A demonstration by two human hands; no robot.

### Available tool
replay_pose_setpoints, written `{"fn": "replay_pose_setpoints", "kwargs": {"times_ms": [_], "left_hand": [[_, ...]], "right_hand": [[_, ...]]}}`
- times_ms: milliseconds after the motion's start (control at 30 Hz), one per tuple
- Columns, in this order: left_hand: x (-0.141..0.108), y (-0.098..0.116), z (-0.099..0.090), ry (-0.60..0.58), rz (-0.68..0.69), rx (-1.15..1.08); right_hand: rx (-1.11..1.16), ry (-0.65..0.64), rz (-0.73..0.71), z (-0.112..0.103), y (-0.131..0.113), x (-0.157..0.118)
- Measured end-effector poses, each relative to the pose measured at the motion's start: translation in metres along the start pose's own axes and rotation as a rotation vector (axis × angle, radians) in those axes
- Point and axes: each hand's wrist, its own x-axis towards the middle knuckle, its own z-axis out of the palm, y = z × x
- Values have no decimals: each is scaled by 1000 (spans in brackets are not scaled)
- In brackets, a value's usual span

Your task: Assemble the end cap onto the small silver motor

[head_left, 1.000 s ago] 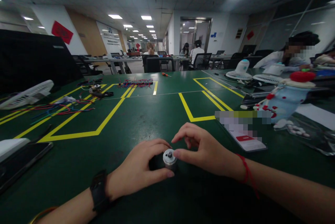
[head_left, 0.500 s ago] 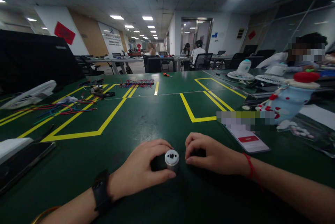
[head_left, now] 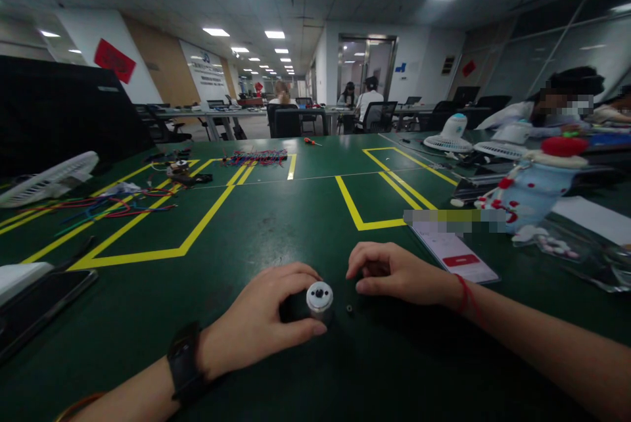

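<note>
A silver metal cylinder stands upright on the green table, its round top showing a dark centre and small holes. My left hand is wrapped round it, fingers behind and thumb in front. A tiny dark ring-like part lies on the table just right of the cylinder. My right hand hovers or rests beyond that part, fingers curled, with a gap between thumb and fingertips and nothing seen between them.
A phone lies beyond my right hand, near a blue cup and a plastic bag. Coloured wires spread at the left, with another dark phone nearer. An orange screwdriver lies far back. People sit beyond.
My right hand has moved slightly up and away from the cylinder, its thumb and fingers further apart. The tiny part now shows on the table. The view has shifted slightly.
</note>
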Motion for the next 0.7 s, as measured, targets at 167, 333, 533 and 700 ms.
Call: {"fn": "replay_pose_setpoints", "kwargs": {"times_ms": [167,333,533,700], "left_hand": [[0,0,0,-7,-4,-12],[1,2,0,-13,-6,-10],[1,0,2,4,-1,18],[1,0,3,17,11,18]], "right_hand": [[42,5,50,-1,3,1],[-290,-5,-122,14,-6,-2],[-203,276,-154,31,-32,7],[-256,294,-211,42,-47,13]]}}
